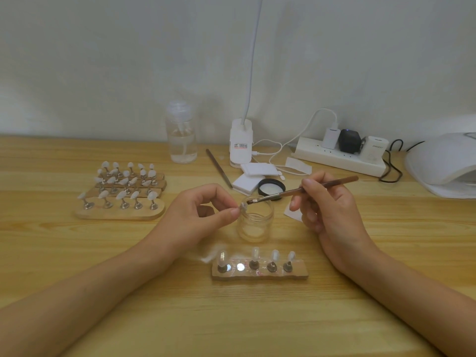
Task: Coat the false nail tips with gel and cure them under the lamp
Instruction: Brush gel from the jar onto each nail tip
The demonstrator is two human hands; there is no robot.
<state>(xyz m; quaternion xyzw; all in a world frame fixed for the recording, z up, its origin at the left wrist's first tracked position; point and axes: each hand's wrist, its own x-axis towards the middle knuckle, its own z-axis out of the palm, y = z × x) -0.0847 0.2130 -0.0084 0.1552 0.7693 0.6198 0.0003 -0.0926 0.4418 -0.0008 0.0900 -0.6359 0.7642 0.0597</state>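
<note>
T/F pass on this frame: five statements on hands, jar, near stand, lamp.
1. The right hand holds the brush. True.
2. The glass jar is capped. False: its black lid lies on the table behind it.
3. The left hand pinches a nail tip by the jar's rim. True.
4. Every spot on the near stand holds a tip. False: the second from the left is bare.
5. The curing lamp stands at the table's left. False: it is at the right edge.
</note>
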